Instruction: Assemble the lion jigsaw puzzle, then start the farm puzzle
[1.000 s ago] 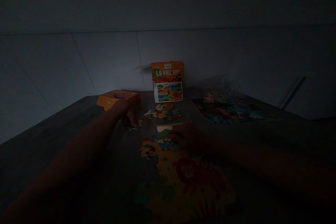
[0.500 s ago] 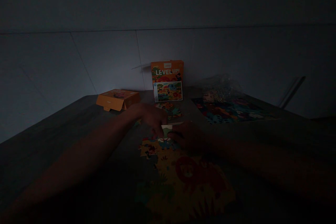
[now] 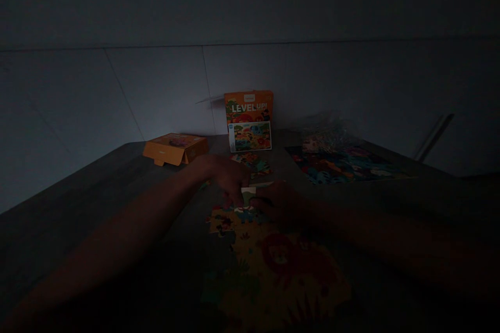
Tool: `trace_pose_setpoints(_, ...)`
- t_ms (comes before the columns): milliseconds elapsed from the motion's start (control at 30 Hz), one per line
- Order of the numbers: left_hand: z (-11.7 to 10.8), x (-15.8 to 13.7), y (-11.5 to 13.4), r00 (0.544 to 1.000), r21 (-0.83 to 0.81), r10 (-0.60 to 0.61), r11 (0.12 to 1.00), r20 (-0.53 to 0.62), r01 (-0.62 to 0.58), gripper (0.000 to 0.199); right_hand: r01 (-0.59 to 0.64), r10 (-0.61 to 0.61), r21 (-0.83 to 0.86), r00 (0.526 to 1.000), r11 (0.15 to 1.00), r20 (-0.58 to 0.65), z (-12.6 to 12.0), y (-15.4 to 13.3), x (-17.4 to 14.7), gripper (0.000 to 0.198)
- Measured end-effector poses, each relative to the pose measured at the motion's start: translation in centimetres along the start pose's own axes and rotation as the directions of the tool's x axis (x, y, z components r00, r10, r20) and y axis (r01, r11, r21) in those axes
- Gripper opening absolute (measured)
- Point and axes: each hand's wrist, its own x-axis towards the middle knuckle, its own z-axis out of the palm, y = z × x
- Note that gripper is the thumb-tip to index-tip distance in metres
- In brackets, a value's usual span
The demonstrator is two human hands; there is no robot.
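Observation:
In dim light, a jigsaw puzzle (image 3: 269, 276) with a red lion lies partly joined on the table before me. At its far edge, a pale green and white puzzle piece (image 3: 248, 196) sits between my two hands. My left hand (image 3: 229, 176) has its fingers bent down and closed on the piece's left side. From the right, my right hand (image 3: 278, 201) closes on the same piece, its thumb against it. Darkness and the hands hide the piece's outer edges and part of the puzzle. Loose puzzle pieces (image 3: 255, 164) lie just beyond my hands.
An orange box (image 3: 249, 99) stands against the wall, with a picture card (image 3: 252, 137) leaning on its front. Far left lies an open orange box part (image 3: 175, 148). A dark colourful sheet (image 3: 351, 164) and a clear plastic bag (image 3: 332, 130) are at the back right.
Both hands stay at the same puzzle piece, with only slight finger movement. Nothing else has visibly moved.

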Motion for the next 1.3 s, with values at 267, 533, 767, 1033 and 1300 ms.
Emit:
trace_pose_setpoints(267, 4.7, -2.2, -0.4, 0.924, 0.107, 0.058, 0.994, -0.379, -0.018, 0.015, -0.045, 0.045, -0.027, 0.999, 0.999, 0.009, 0.0, -0.3, 0.0, 0.029)
trace_pose_setpoints(533, 16.0, -6.5, -2.5, 0.212, 0.214, 0.132, 0.875, -0.968, 0.434, 0.066, -0.041, 0.042, -0.031, 0.998, 0.999, 0.043, -0.5, -0.9, 0.0, 0.027)
trace_pose_setpoints(767, 14.3, -4.7, -2.2, 0.422, 0.394, 0.358, 0.919, -0.833, -0.003, 0.045, 0.076, -0.072, -0.034, 0.992, 0.997, 0.1, -0.5, -0.9, 0.1, 0.028)
trace_pose_setpoints(1033, 13.8, -4.6, -4.4, 0.311, -0.146, -0.129, 0.989, -0.942, -0.033, 0.025, 0.066, -0.069, 0.038, 0.994, 0.997, 0.089, -0.7, -1.1, 0.1, 0.029)
trace_pose_setpoints(1300, 13.9, -4.3, -5.2, 0.404, -0.036, -0.091, 0.989, -0.91, 0.14, 0.032, 0.095, -0.096, 0.03, 0.993, 0.995, 0.067, -0.1, -0.5, 0.1, 0.026)
